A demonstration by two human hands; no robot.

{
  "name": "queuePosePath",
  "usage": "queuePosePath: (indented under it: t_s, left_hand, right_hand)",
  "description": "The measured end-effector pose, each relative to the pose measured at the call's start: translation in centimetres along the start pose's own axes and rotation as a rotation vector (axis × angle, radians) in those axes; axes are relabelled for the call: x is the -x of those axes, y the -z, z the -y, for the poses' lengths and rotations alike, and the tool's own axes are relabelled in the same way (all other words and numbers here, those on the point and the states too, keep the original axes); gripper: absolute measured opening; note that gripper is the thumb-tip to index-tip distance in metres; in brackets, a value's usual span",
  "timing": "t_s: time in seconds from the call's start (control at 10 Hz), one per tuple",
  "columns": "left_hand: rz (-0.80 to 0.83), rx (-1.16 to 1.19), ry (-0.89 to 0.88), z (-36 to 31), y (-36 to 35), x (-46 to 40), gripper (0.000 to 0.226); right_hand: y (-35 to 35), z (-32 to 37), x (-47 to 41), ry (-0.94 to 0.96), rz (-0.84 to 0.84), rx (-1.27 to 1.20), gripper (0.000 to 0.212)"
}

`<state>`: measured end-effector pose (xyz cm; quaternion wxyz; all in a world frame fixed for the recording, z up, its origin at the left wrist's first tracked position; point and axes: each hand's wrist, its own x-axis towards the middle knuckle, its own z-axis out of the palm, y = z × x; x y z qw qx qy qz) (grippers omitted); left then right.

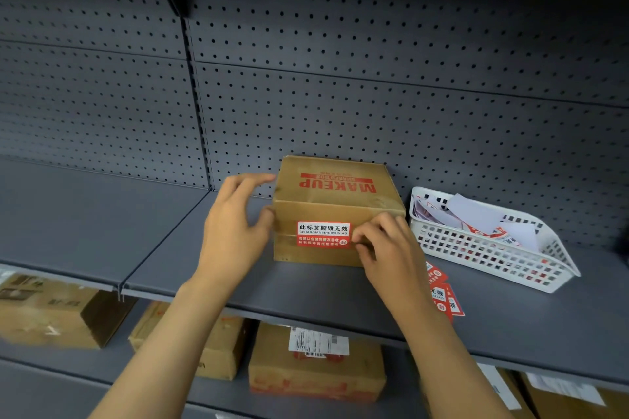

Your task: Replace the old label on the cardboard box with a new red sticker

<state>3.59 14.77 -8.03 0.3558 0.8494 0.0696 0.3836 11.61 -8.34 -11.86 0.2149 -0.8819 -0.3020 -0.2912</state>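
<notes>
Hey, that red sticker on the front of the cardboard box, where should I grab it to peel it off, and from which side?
Take the red sticker by its right edge, near the lower corner, coming from the right. It lies flat on the front of the cardboard box, so only an edge can probably be lifted. The right hand is already there, and the left hand braces the box's left side.

grey shelf (306, 296) with cardboard box (337, 207), white basket (493, 252), loose red stickers (442, 292) beside it

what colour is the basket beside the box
White, a lattice-walled basket, shown in the head view.
</notes>
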Motion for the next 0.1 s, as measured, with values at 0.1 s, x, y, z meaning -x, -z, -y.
queuePosePath:
  t_s: [0.1]
  left_hand:
    - [-0.034,0.046,0.054,-1.48,0.35,1.28,0.044]
  right_hand:
    - [1.99,0.05,0.58,-0.011,-0.04,-0.07,0.017]
